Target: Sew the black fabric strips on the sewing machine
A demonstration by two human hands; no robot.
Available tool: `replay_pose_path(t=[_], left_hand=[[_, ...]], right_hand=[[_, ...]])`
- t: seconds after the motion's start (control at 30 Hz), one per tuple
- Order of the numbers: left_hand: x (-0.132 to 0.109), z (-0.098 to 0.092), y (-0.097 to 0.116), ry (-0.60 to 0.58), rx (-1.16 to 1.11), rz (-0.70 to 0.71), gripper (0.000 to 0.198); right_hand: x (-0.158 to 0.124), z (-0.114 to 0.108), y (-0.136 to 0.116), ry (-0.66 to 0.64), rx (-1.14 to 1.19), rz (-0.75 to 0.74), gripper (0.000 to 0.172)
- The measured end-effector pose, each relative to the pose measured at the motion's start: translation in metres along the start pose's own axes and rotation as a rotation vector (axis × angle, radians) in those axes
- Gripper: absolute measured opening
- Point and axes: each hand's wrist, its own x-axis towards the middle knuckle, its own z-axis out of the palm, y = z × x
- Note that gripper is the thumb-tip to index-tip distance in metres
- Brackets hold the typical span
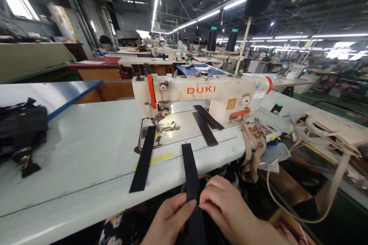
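Observation:
Both my hands pinch one black strap (190, 172) at the near table edge. My left hand (168, 220) grips it from the left, my right hand (227, 208) from the right, fingers closed on the strap. The strap's far end lies on the white table (86, 153). Another black strap (143, 159) lies under the needle of the white DUKI sewing machine (201, 93). Two more black straps (206, 122) rest on the machine bed by its column.
A heap of black bags (21, 132) sits at the table's left. Beige straps (253, 149) hang off the table's right edge, with more beige pieces (330, 128) beyond. Thread cones (212, 38) stand behind the machine. Other sewing stations fill the background.

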Motion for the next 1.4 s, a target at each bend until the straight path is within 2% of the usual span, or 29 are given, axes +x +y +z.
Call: replay_pose_path(t=[0.1,0.23,0.27,0.37,0.43,0.57,0.67,0.77,0.9,1.0,1.1,1.27,1.4], left_hand=[[0.0,-0.002,-0.003,0.007,-0.017,-0.02,0.05],[0.004,-0.005,-0.011,0.005,-0.075,-0.059,0.052],[0.006,-0.006,-0.012,0.001,-0.082,-0.056,0.052],[0.008,-0.006,-0.014,-0.02,-0.09,-0.034,0.051],[0.008,-0.005,-0.011,-0.028,-0.101,-0.034,0.05],[0.005,-0.003,-0.004,-0.032,-0.077,-0.012,0.049],[0.004,-0.003,-0.004,-0.021,-0.054,0.011,0.048],[0.004,-0.004,-0.007,-0.035,-0.071,0.008,0.048],[0.005,-0.005,-0.008,-0.07,-0.06,0.052,0.046],[0.005,-0.005,-0.008,-0.094,-0.06,0.078,0.045],[0.008,-0.006,-0.011,-0.1,-0.083,0.061,0.043],[0.012,-0.009,-0.017,-0.12,-0.082,0.032,0.046],[0.007,-0.006,-0.011,-0.108,-0.057,0.044,0.048]], right_hand=[[-0.002,-0.006,0.003,-0.004,-0.09,-0.003,0.015],[-0.008,-0.019,0.011,0.126,-0.094,0.113,0.018],[-0.01,-0.021,0.012,0.121,-0.088,0.124,0.019],[-0.015,-0.021,0.008,-0.031,-0.007,0.091,0.029],[-0.017,-0.018,0.002,-0.082,0.064,0.088,0.03],[-0.016,-0.009,-0.007,-0.009,0.126,0.087,0.007],[-0.012,-0.002,-0.006,-0.005,0.106,0.03,0.01],[-0.01,0.002,-0.004,-0.056,0.005,0.007,0.012],[-0.011,-0.009,-0.009,-0.127,-0.077,0.04,0.014],[-0.017,-0.022,-0.012,-0.114,-0.06,0.123,0.017],[-0.024,-0.028,-0.012,-0.088,-0.027,0.138,0.018],[-0.025,-0.023,-0.006,-0.033,0.051,0.105,0.016],[-0.019,-0.017,-0.006,-0.055,0.037,0.098,0.013]])
